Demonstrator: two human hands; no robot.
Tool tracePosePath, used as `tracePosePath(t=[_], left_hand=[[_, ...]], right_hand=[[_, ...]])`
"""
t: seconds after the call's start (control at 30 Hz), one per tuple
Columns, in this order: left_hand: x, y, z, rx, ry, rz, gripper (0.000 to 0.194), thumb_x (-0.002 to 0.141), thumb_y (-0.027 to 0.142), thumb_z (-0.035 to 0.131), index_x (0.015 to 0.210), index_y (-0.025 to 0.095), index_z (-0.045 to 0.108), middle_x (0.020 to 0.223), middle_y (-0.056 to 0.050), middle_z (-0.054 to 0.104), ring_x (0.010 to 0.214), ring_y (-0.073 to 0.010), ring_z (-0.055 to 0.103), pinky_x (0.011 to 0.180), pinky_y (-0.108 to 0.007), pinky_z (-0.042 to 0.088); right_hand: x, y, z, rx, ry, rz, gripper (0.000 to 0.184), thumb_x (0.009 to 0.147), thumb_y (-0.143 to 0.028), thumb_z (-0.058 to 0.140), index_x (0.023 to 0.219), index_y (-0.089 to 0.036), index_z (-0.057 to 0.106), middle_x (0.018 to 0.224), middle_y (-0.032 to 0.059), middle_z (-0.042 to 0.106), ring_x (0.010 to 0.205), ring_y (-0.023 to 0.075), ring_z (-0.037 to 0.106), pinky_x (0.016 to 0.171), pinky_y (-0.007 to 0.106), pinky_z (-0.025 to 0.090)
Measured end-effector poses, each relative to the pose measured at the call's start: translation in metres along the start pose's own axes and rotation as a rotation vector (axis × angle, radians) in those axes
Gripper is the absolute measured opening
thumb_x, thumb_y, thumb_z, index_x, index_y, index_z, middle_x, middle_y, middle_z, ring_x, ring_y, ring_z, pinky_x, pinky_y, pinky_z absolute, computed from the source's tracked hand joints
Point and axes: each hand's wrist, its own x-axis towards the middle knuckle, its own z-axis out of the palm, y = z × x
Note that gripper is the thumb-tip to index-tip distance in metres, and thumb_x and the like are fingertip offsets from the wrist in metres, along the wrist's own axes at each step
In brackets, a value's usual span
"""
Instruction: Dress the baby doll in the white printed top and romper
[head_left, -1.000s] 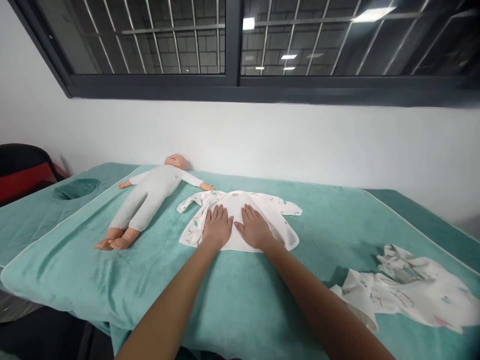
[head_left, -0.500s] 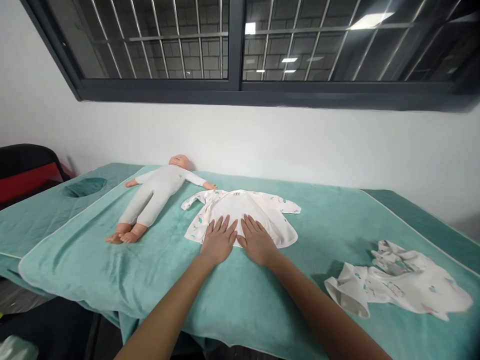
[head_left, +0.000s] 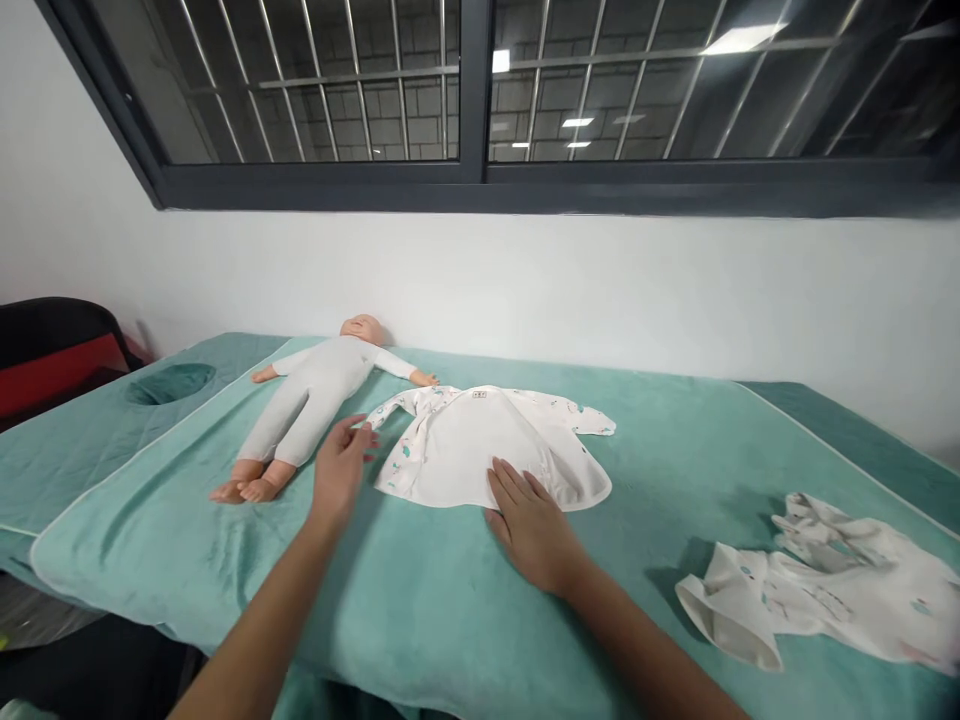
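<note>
White shirt (head_left: 469, 450) crosswise, collar (head_left: 480, 394) wallward; right hand (head_left: 531, 528) flat, left hand (head_left: 343, 465) near cuff (head_left: 375, 419), grip unclear.

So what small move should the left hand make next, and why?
I'd have the left hand ease the near sleeve outward: it bends downward at the fingertips, while the other sleeve reaches out sideways. The right hand lies flat on the shirt, which should steady it.

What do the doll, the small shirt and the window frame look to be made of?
Doll: smooth matte skin, likely vinyl or soft plastic; its pale body could be fabric.
Small shirt: thin matte printed knit, probably cotton, judging by soft wrinkles.
Window frame: dark, straight-edged, faint sheen; coated metal or plastic, can't tell.
</note>
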Motion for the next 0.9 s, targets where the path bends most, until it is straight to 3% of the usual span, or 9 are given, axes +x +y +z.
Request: tracePosePath(t=[0.07,0.17,0.27,0.4,0.6,0.73,0.8,0.9], left_hand=[[0.028,-0.005,-0.007,0.07,0.021,-0.112,0.051,0.09,0.043,0.052,0.13,0.011,0.056,0.095,-0.012,0.073,0.078,-0.0199,0.069,0.059,-0.026,0.053],[0.054,-0.014,-0.002,0.02,-0.101,-0.151,0.056,0.089,0.044,0.056,0.136,0.013,0.053,0.087,-0.01,0.074,0.064,-0.0168,0.067,0.05,-0.023,0.048],[0.064,-0.022,0.008,-0.183,-0.218,-0.169,0.049,0.086,0.04,0.063,0.13,0.018,0.06,0.115,-0.012,0.07,0.076,-0.016,0.07,0.052,-0.021,0.051],[0.072,-0.032,0.012,-0.353,-0.062,-0.086,0.035,0.087,0.03,0.062,0.117,0.013,0.067,0.132,-0.013,0.062,0.098,-0.0187,0.069,0.069,-0.026,0.061],[0.092,-0.037,0.013,-0.087,0.057,0.038,0.038,0.088,0.021,0.054,0.124,0.011,0.064,0.134,-0.014,0.061,0.111,-0.0232,0.064,0.093,-0.038,0.057],[0.107,-0.036,0.016,0.168,0.083,0.129,0.04,0.081,0.008,0.051,0.117,0.011,0.068,0.137,-0.014,0.059,0.129,-0.0291,0.051,0.112,-0.044,0.039],[0.113,-0.038,0.018,0.271,0.084,0.186,0.044,0.079,0.005,0.048,0.119,0.01,0.066,0.137,-0.014,0.059,0.133,-0.0284,0.048,0.115,-0.042,0.034],[0.117,-0.044,0.024,0.392,0.097,0.25,0.049,0.078,0.003,0.047,0.123,0.013,0.064,0.135,-0.013,0.059,0.129,-0.0273,0.051,0.113,-0.041,0.037]], right_hand=[[0.001,-0.001,-0.001,0.001,-0.008,0.017,0.055,0.102,-0.036,0.031,0.151,-0.012,0.036,0.159,0.0084,0.028,0.148,0.0223,0.027,0.12,0.046,0.028],[0.003,0.0,-0.001,0.003,-0.018,0.014,0.056,0.102,-0.037,0.031,0.152,-0.014,0.034,0.159,0.0076,0.027,0.148,0.0225,0.027,0.12,0.046,0.028],[0.004,0.0,-0.001,0.006,-0.021,0.016,0.055,0.102,-0.036,0.032,0.152,-0.015,0.034,0.159,0.007,0.026,0.148,0.0229,0.026,0.12,0.046,0.028],[0.004,0.0,-0.001,0.006,-0.019,0.016,0.055,0.102,-0.036,0.032,0.152,-0.016,0.034,0.159,0.0061,0.026,0.148,0.0227,0.026,0.121,0.046,0.028],[0.003,0.0,0.001,-0.002,-0.024,0.023,0.054,0.102,-0.038,0.031,0.152,-0.016,0.035,0.159,0.0048,0.026,0.148,0.0229,0.026,0.121,0.045,0.027],[0.003,0.0,-0.001,-0.002,-0.021,0.022,0.054,0.102,-0.036,0.032,0.151,-0.015,0.036,0.159,0.0041,0.026,0.148,0.022,0.026,0.121,0.045,0.027],[0.002,0.0,-0.001,0.005,-0.012,0.02,0.054,0.102,-0.035,0.032,0.151,-0.015,0.036,0.159,0.0041,0.027,0.148,0.0217,0.026,0.121,0.045,0.027],[0.002,0.001,0.001,0.027,0.012,0.008,0.053,0.102,-0.034,0.034,0.151,-0.015,0.036,0.159,0.005,0.029,0.148,0.0217,0.026,0.121,0.045,0.027]])
